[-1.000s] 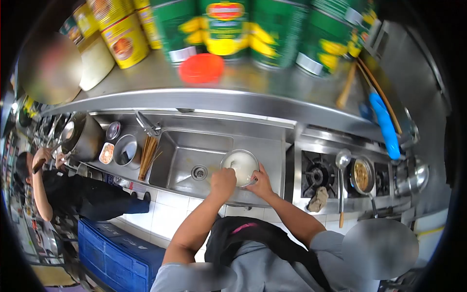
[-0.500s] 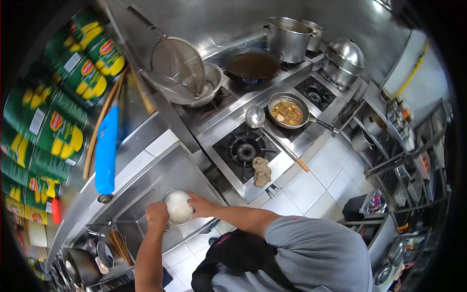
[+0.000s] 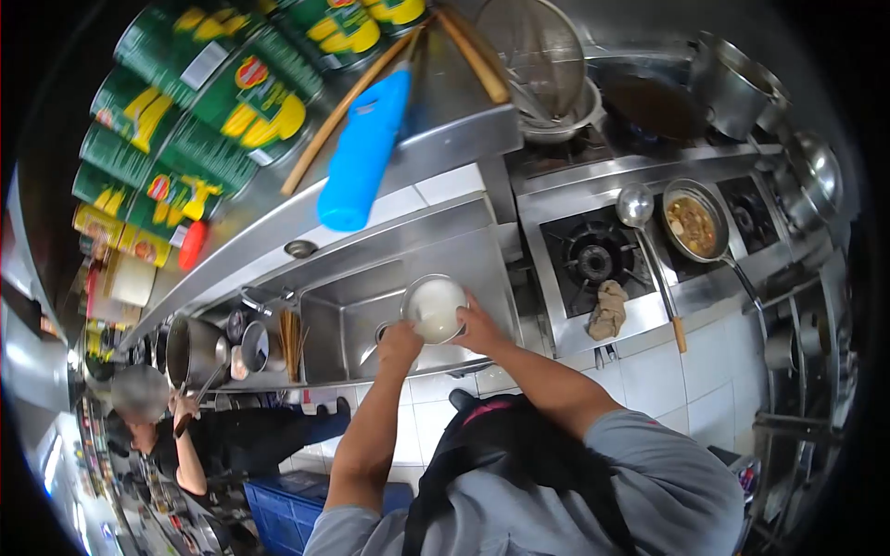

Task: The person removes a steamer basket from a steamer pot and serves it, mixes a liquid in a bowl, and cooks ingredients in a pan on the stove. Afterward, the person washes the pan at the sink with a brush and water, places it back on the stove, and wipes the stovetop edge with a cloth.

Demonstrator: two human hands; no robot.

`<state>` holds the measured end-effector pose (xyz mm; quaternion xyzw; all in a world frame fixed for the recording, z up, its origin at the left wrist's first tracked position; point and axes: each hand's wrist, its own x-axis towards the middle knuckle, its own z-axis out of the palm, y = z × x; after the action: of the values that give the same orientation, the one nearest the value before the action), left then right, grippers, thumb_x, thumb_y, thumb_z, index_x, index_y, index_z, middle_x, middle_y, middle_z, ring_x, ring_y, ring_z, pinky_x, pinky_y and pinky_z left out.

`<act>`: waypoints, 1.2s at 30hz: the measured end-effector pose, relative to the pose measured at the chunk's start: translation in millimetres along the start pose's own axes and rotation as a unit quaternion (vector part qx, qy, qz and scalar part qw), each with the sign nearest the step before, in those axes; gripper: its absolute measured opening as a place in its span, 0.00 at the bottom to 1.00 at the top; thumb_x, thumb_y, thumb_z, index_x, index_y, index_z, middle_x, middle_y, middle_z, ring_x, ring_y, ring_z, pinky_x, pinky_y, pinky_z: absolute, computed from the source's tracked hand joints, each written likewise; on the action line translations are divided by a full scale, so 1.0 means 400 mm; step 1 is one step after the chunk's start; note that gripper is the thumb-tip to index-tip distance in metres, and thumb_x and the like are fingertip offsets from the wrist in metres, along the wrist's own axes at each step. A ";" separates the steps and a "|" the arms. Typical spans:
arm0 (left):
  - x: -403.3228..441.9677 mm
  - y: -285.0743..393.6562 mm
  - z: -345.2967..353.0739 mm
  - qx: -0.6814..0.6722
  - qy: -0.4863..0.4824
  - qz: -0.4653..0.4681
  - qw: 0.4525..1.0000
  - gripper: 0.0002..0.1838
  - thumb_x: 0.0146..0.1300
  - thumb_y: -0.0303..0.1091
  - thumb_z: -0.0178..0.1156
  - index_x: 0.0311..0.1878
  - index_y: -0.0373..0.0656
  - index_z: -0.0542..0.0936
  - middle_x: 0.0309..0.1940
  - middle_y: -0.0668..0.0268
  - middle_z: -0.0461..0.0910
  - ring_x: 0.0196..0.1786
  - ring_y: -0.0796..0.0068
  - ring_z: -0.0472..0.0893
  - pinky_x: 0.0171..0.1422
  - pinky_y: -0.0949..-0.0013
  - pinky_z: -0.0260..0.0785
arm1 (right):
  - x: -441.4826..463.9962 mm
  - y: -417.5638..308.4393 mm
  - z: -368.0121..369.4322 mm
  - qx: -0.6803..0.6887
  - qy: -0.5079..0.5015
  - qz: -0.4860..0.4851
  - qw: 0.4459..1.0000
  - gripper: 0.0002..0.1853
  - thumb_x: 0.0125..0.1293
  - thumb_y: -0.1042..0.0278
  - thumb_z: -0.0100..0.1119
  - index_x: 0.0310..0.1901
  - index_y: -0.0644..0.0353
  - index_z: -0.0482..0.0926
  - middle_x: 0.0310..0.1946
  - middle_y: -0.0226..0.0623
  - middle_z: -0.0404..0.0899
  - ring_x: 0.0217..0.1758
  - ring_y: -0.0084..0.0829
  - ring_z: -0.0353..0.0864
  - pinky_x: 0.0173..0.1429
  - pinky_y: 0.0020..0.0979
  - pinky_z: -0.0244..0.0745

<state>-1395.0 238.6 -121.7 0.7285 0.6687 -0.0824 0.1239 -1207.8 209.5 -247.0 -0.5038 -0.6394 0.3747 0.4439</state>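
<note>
Bowl point(image 3: 436, 306) of metal, holding cloudy white contents, is over the sink point(image 3: 468, 250), right of the drain and nearer the sink's right end than its left; whether its base rests on the steel or hangs clear I cannot tell. The left hand point(image 3: 400, 345) grasps the near-left part of its rim, and the right hand point(image 3: 477, 329) grasps its right side, thumb and fingers around the edge. A bundle of thin sticks point(image 3: 290, 345) lies at the left edge of the sink basin. On the stove point(image 3: 567, 329) to the right, a crumpled cloth point(image 3: 607, 310) sits by the front edge near the left corner, a ladle point(image 3: 635, 206) lies with its wooden handle past that edge, and a pan point(image 3: 695, 222) of food stands beside it. Above, a blue-covered tool point(image 3: 366, 157) juts over the front edge of the shelf point(image 3: 445, 148), next to green tins point(image 3: 264, 102). At far left, a co-worker's hand point(image 3: 185, 405) holds a long-handled utensil by a deep pot point(image 3: 190, 352).
</note>
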 end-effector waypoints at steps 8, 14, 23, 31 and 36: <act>-0.058 0.009 -0.039 0.035 0.024 -0.022 0.999 0.14 0.63 0.35 0.56 0.47 0.43 0.86 0.43 0.46 0.86 0.46 0.46 0.87 0.52 0.49 0.81 | 0.007 -0.052 -0.027 -0.072 0.002 0.017 0.997 0.28 0.42 0.61 0.85 0.33 0.56 0.69 0.80 0.59 0.47 0.61 0.55 0.81 0.57 0.45 0.79; -0.037 0.020 -0.162 0.196 0.014 0.067 0.978 0.12 0.64 0.34 0.56 0.42 0.44 0.88 0.39 0.51 0.88 0.43 0.53 0.89 0.44 0.54 0.82 | 0.020 -0.016 0.009 -0.111 -0.020 0.010 0.994 0.30 0.42 0.58 0.85 0.43 0.59 0.78 0.78 0.61 0.51 0.70 0.56 0.70 0.69 0.46 0.71; 0.096 0.079 -0.097 0.362 -0.029 0.171 0.916 0.11 0.67 0.34 0.56 0.42 0.48 0.88 0.41 0.61 0.89 0.46 0.62 0.89 0.46 0.60 0.81 | -0.006 -0.053 -0.029 -0.114 0.041 -0.012 0.993 0.29 0.43 0.55 0.83 0.39 0.59 0.75 0.76 0.59 0.55 0.70 0.59 0.70 0.69 0.47 0.71; 0.167 -0.002 -0.123 0.380 -0.066 0.268 0.883 0.11 0.63 0.35 0.60 0.43 0.49 0.89 0.43 0.59 0.89 0.47 0.60 0.89 0.48 0.58 0.82 | -0.007 -0.048 -0.031 -0.111 0.028 0.000 0.993 0.27 0.42 0.56 0.83 0.38 0.58 0.75 0.78 0.54 0.52 0.68 0.56 0.71 0.62 0.50 0.75; 0.093 -0.041 -0.131 0.349 -0.054 0.251 0.901 0.09 0.62 0.35 0.61 0.40 0.46 0.88 0.42 0.59 0.89 0.44 0.58 0.89 0.47 0.58 0.82 | -0.014 -0.063 -0.034 -0.117 0.033 0.005 0.993 0.26 0.42 0.59 0.83 0.35 0.58 0.73 0.78 0.55 0.53 0.67 0.55 0.72 0.63 0.47 0.76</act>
<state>-1410.1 290.4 -83.3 0.8630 0.3845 -0.3161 -0.0859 -1202.3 199.0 -220.2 -0.5675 -0.6612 0.2824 0.4013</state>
